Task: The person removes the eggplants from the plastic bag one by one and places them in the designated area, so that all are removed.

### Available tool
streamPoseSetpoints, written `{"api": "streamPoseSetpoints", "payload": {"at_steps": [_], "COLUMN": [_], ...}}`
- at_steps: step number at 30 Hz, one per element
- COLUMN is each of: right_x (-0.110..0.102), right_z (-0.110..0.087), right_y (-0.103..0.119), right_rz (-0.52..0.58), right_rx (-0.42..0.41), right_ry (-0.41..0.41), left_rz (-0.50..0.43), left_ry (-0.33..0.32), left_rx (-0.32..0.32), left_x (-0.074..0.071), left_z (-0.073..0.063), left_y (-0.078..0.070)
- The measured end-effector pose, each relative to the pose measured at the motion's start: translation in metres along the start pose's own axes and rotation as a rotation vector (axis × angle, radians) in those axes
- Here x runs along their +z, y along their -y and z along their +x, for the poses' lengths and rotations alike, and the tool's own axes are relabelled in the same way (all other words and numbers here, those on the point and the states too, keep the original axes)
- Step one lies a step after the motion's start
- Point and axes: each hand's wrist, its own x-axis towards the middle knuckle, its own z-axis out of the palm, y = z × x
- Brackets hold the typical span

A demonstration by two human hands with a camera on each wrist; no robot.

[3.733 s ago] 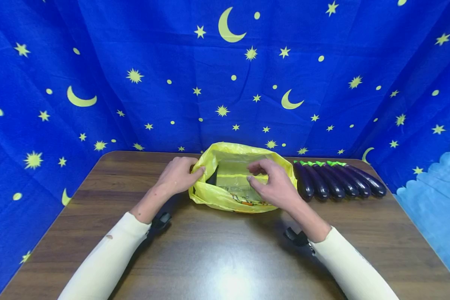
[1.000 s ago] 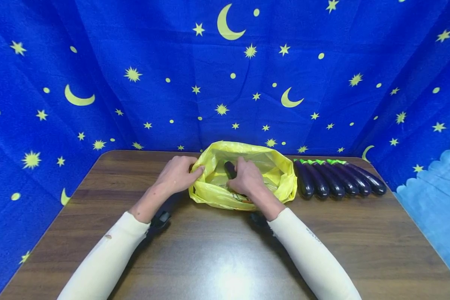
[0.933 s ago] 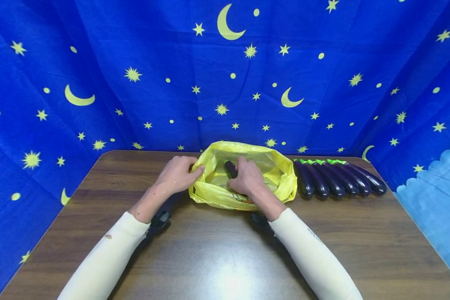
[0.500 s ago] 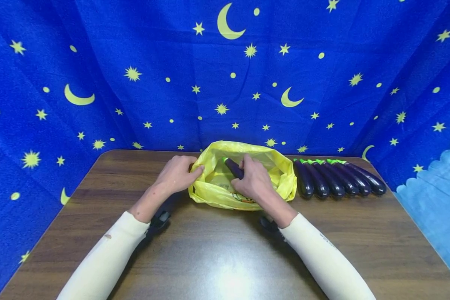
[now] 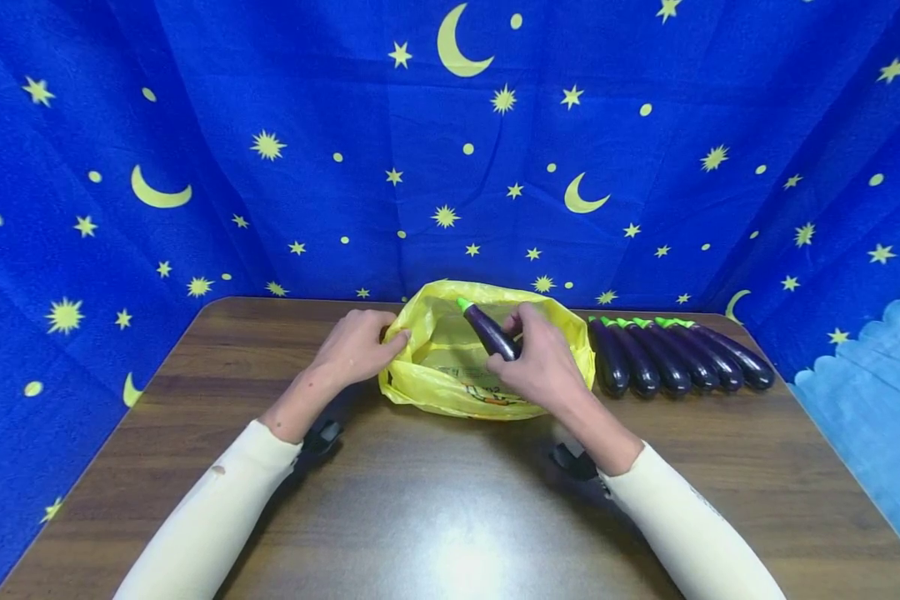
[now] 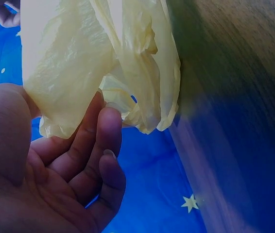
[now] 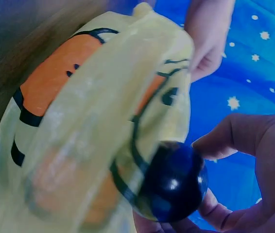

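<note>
A yellow plastic bag (image 5: 427,392) stands with its mouth wide at the back middle of the table. My left hand (image 5: 356,346) pinches the left side of its rim between thumb and fingers, as the left wrist view also shows at the bag's folded edge (image 6: 79,63). In my right hand (image 5: 543,358) is a dark purple eggplant (image 5: 487,329), tilted with its green stem end up and to the left, over the bag's mouth. The right wrist view shows the eggplant's rounded end (image 7: 174,182) between thumb and fingers, beside the bag's printed orange side (image 7: 55,77).
Several more eggplants (image 5: 671,358) lie side by side just right of the bag, stems toward the back. The wooden table (image 5: 420,500) ends at a blue curtain (image 5: 345,100) with moons and stars. A light blue cloth (image 5: 870,400) hangs at the right.
My right hand went down into the bag, took hold of an eggplant, and has lifted it up and to the right to the bag's mouth. The left hand stays on the rim.
</note>
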Motion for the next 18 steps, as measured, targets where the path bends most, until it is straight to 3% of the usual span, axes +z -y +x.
{"api": "streamPoseSetpoints", "payload": {"at_steps": [18], "right_x": [-0.027], "right_z": [-0.039], "right_y": [-0.014], "right_rz": [0.086], "right_rx": [-0.016], "right_ry": [-0.021], "left_rz": [0.004], "left_ry": [0.003], "left_rx": [-0.003], "left_x": [0.001], "left_z": [0.000], "left_y": [0.000]}}
